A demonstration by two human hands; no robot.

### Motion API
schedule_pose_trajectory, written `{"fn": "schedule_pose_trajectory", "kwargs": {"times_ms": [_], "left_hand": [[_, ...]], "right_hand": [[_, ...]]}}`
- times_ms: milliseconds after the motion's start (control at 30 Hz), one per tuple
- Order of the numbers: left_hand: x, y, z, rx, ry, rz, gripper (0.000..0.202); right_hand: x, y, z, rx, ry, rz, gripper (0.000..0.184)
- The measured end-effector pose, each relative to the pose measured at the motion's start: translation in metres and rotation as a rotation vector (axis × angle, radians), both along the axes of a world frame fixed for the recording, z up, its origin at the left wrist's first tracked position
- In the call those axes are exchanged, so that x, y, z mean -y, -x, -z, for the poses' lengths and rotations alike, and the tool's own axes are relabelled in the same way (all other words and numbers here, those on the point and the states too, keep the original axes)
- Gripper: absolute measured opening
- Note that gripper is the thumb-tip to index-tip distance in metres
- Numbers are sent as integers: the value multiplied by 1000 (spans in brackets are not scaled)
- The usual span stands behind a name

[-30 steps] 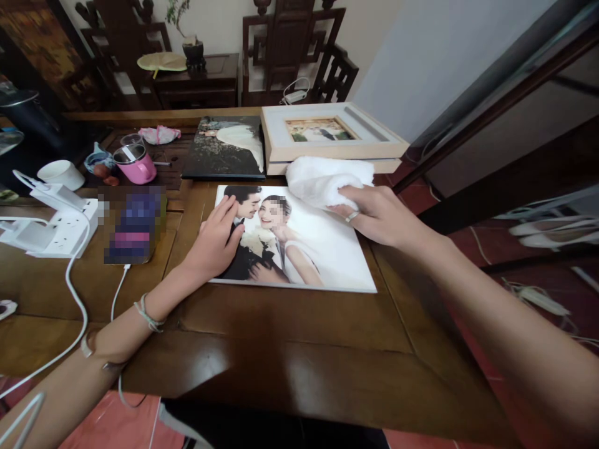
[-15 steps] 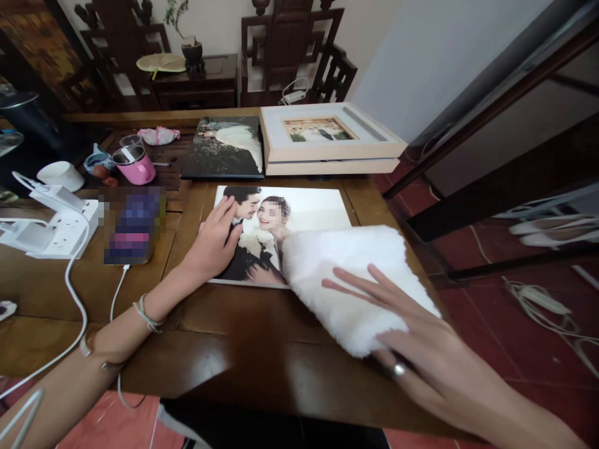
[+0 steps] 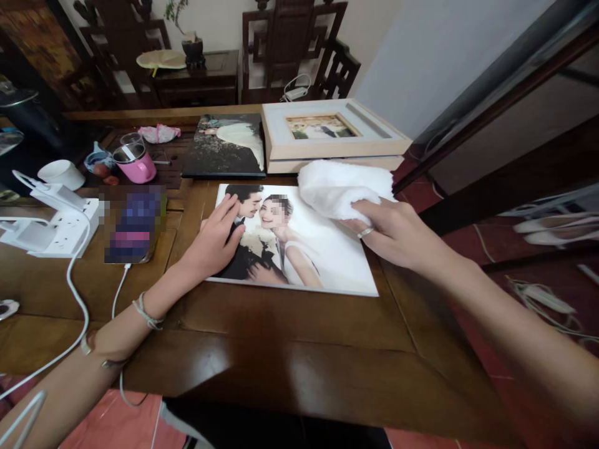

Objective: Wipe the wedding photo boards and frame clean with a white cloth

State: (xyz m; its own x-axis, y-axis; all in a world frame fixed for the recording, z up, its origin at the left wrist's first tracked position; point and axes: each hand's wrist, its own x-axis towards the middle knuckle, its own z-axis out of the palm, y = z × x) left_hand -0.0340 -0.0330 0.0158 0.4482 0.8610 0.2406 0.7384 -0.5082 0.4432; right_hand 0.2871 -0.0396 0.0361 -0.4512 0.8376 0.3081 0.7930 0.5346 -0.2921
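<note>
A wedding photo panel [image 3: 337,262] lies flat on the brown wooden table [image 3: 262,349]. My left hand [image 3: 213,243] rests on its left side, fingers stretched out over the dark suit in the picture. In my right hand [image 3: 390,231] is a fluffy white cloth [image 3: 341,187], bunched near the thumb and covering the panel's upper right corner. The fingers of that hand are partly hidden by the cloth. Behind the panel lie a dark photo album [image 3: 227,146] and a pale box frame [image 3: 334,146] with a small picture in it.
On the left are a phone [image 3: 135,224] on a charging cable, a white power strip [image 3: 65,227], a pink mug [image 3: 135,163] and a white cup [image 3: 60,176]. Dark carved chairs [image 3: 292,50] stand behind. Cables [image 3: 538,296] lie on the red floor at right.
My right hand has swept the white cloth up and away from me, from the panel's lower right to its upper right corner, uncovering the bride's dress. My left hand stays in place.
</note>
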Motion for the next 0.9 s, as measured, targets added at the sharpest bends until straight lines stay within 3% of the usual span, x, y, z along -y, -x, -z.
{"fn": "schedule_pose_trajectory", "kwargs": {"times_ms": [133,233,400,533,733,900], "left_hand": [[-2,0,-1,27,-13,-16,50],[-9,1,-3,38,-25,-33,49],[-30,2,-5,44,-25,-42,48],[-43,1,-4,35,-24,-40,48],[-35,-3,-4,-3,-10,-32,50],[-14,-3,-3,-12,-2,-23,50]], "right_hand": [[8,6,3,-39,-41,2,17],[33,11,4,-56,-71,-58,12],[80,15,-2,-75,-89,-207,18],[98,18,-4,-89,-50,-259,20],[76,12,1,-26,-91,-308,20],[31,3,4,27,-121,-190,15]]}}
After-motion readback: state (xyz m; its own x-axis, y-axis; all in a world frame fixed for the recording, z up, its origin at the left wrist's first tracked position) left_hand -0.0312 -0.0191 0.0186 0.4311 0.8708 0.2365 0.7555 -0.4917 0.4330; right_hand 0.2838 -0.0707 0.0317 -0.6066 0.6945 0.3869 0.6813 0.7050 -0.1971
